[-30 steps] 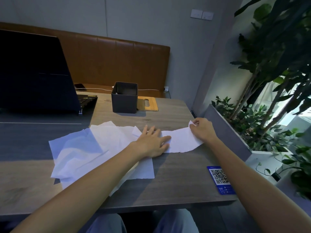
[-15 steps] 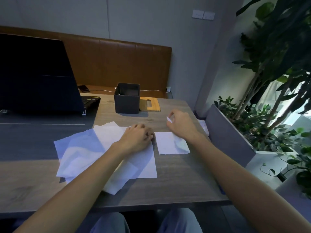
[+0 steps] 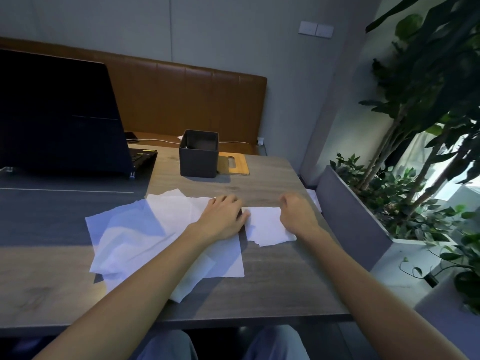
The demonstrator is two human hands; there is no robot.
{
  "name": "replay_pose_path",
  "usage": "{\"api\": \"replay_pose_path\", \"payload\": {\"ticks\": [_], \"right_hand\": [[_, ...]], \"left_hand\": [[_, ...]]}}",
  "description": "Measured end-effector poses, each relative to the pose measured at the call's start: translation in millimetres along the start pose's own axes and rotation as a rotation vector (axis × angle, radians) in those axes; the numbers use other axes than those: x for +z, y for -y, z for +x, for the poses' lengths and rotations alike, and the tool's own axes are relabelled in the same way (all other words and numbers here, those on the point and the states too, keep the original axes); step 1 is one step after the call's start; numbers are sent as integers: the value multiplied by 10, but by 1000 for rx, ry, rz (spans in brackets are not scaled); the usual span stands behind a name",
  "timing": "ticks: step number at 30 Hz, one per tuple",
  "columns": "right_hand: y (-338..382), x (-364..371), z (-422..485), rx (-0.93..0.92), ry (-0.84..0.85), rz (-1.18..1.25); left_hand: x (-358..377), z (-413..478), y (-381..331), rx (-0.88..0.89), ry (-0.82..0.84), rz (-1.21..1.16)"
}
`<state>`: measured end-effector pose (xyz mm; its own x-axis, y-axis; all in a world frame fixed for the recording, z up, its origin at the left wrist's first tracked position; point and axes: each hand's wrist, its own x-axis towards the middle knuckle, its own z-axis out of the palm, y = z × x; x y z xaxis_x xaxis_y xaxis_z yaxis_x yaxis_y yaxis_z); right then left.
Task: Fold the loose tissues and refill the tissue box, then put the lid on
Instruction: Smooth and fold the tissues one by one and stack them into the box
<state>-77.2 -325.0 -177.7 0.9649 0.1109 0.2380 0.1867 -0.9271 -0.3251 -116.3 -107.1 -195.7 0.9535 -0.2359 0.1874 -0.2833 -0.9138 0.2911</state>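
My left hand (image 3: 222, 220) curls at 9 o'clock of the folded tissue (image 3: 267, 226), right hand (image 3: 296, 214) at 3; whether either grips, I cannot tell.

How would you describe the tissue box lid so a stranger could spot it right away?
Look to the far side of the table, before the brown bench. There stands a dark square box, open on top; the lid lies flat just right of it. It alone is honey-yellow, with an oval slot.

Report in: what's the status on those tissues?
Left hand and right hand curled at edges of folded tissue, grip unclear. Loose tissues piled alongside. Tissue box open, lid beside it. Nothing blocks the box.
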Motion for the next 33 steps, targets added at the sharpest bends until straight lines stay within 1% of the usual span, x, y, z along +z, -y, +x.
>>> {"api": "replay_pose_path", "payload": {"ticks": [3, 5, 11, 16, 20, 23, 30, 31, 33], "right_hand": [[-143, 43, 2, -85, 135, 85], [-158, 29, 20, -114, 169, 81], [-135, 90, 122, -151, 181, 150], [-129, 67, 137, -100, 158, 235], [-151, 62, 149, -86, 181, 250], [-149, 62, 158, -98, 173, 248], [-137, 62, 177, -70, 192, 231], [-146, 68, 183, -71, 187, 235], [-173, 87, 198, -67, 176, 245]], "left_hand": [[8, 87, -42, -23, 33, -9], [10, 142, -61, -26, 51, 1], [-1, 299, -90, -79, 37, -27], [-45, 380, -108, -194, 35, -244], [-58, 410, -100, -220, -16, -209], [-66, 427, -105, -212, -38, -174], [-52, 424, -137, -199, -8, -124], [-35, 424, -137, -174, -28, -101], [11, 407, -139, -69, -107, -35]]}}
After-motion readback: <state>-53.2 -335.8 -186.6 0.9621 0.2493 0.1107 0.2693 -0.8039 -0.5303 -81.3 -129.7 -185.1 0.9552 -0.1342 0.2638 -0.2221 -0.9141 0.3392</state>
